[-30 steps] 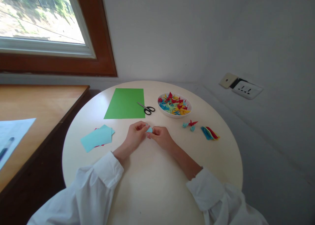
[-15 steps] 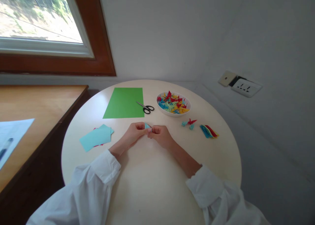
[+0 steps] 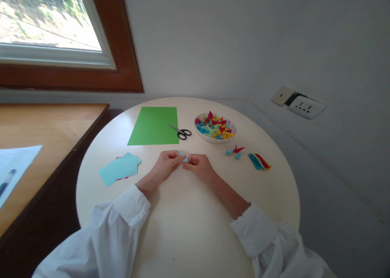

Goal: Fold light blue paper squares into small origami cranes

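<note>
A small folded piece of light blue paper (image 3: 185, 159) is pinched between my hands above the middle of the round table. My left hand (image 3: 168, 161) grips it from the left, thumb and fingers closed. From the right, my right hand (image 3: 198, 165) holds its other side with thumb and fingertips pressed together. Fingers cover much of the paper, so its full shape is hidden. Just beyond my hands, black-handled scissors (image 3: 183, 134) lie partly on a green sheet (image 3: 154, 126).
A white bowl (image 3: 215, 141) of colourful paper cranes stands at the back right. Near it lie a few small red and blue folded cranes (image 3: 238, 149) and a fanned stack of coloured paper (image 3: 258, 162). Light blue paper sheets (image 3: 118, 169) rest at left on the white table (image 3: 183, 229).
The folded paper has shifted between my fingertips, and a small point of it now shows above my left thumb. My hands stay in nearly the same place.
</note>
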